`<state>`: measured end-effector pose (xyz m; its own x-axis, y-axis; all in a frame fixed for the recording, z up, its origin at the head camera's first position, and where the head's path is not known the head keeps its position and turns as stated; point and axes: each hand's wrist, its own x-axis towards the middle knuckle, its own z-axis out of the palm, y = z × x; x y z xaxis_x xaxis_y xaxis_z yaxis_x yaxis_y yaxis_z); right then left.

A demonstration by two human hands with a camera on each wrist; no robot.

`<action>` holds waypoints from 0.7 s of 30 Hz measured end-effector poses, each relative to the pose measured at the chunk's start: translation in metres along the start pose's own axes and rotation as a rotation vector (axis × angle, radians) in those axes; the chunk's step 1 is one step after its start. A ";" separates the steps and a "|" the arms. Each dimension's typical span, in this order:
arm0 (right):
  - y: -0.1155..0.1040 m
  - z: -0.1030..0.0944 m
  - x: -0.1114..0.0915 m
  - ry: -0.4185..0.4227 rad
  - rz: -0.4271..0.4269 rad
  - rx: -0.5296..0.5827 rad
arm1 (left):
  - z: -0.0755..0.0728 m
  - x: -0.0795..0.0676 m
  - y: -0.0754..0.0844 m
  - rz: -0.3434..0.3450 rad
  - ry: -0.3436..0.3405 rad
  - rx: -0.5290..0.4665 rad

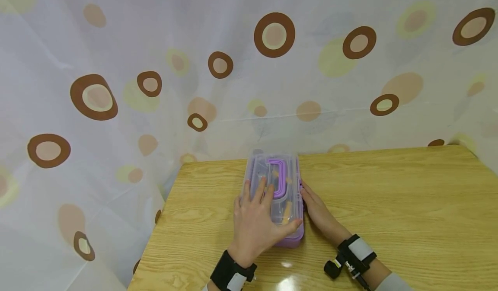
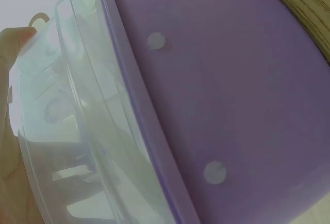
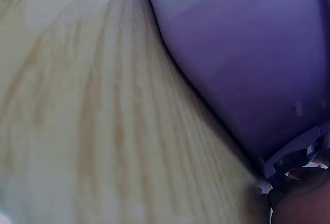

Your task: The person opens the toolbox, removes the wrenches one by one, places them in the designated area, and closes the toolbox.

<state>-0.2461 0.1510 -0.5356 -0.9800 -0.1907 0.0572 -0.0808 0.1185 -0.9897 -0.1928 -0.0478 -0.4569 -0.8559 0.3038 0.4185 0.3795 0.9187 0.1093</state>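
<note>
A storage box with a purple base (image 1: 289, 241) and a clear lid (image 1: 285, 209) stands lengthwise on the table. A purple handle (image 1: 281, 178) lies flat on the lid, and blurred pale orange and whitish items show through it. My left hand (image 1: 254, 224) rests on the lid with fingers spread, its thumb towards the near right corner. Along the box's right side, my right hand (image 1: 320, 213) touches the wall. The right wrist view has its fingertips at a purple latch (image 3: 296, 154), which juts out from the wall. Part of the right fingers is hidden.
The wood-grain table (image 1: 389, 204) extends to both sides of the box. Behind it and on the left hangs a white curtain (image 1: 241, 87) with brown and beige circles. Each wrist wears a black strap; a small camera (image 1: 332, 268) sticks out from the right one.
</note>
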 end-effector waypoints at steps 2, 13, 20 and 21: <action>0.000 0.000 0.000 -0.003 0.001 -0.005 | 0.000 0.000 0.000 0.000 -0.002 0.003; 0.000 0.000 0.001 0.007 -0.007 -0.032 | 0.000 0.001 -0.002 -0.008 0.004 -0.017; -0.001 0.000 0.000 0.004 0.003 -0.025 | -0.003 0.001 -0.002 -0.014 -0.005 -0.033; -0.001 0.000 -0.001 0.004 0.005 -0.024 | -0.003 0.001 -0.003 -0.016 -0.007 -0.041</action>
<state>-0.2454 0.1508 -0.5344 -0.9812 -0.1857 0.0529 -0.0802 0.1426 -0.9865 -0.1933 -0.0509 -0.4542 -0.8641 0.2912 0.4106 0.3800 0.9123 0.1527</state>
